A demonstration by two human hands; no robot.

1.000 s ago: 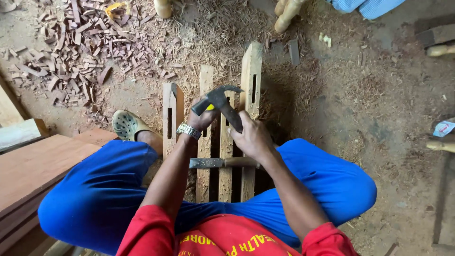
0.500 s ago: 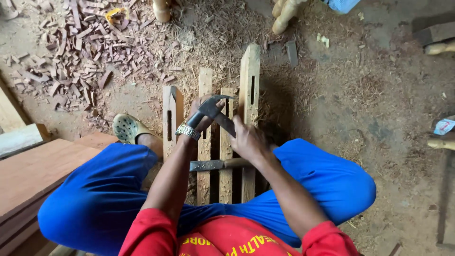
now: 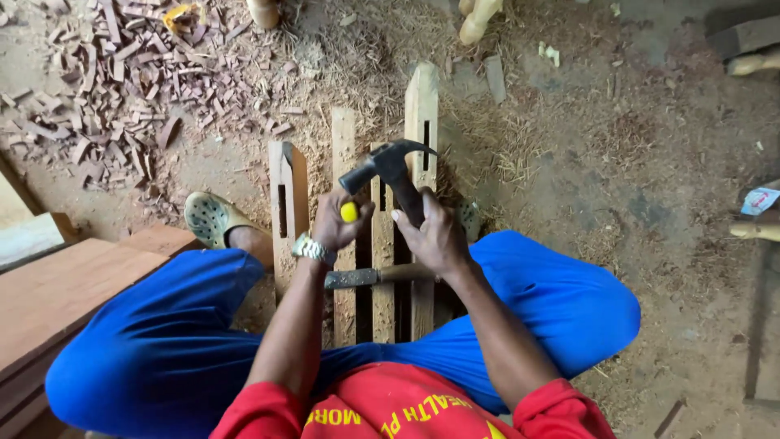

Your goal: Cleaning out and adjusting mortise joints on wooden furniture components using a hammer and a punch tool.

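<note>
Head view: right hand [image 3: 435,236] now grips the hammer [image 3: 390,167] raised off the slats [image 3: 382,268], up from half a second ago, left hand [image 3: 337,219] pinching a yellow-tipped tool [image 3: 349,212], so looks mid-swing over the frame's middle.

The claw hammer [image 3: 394,167] is now raised higher above the right hand [image 3: 435,236] than half a second ago, its dark head tilted up and away from the wrist. The left hand [image 3: 340,221] has lifted slightly beside it, and the yellow-topped tool [image 3: 349,212] in its fist now shows plainly between thumb and fingers.
</note>
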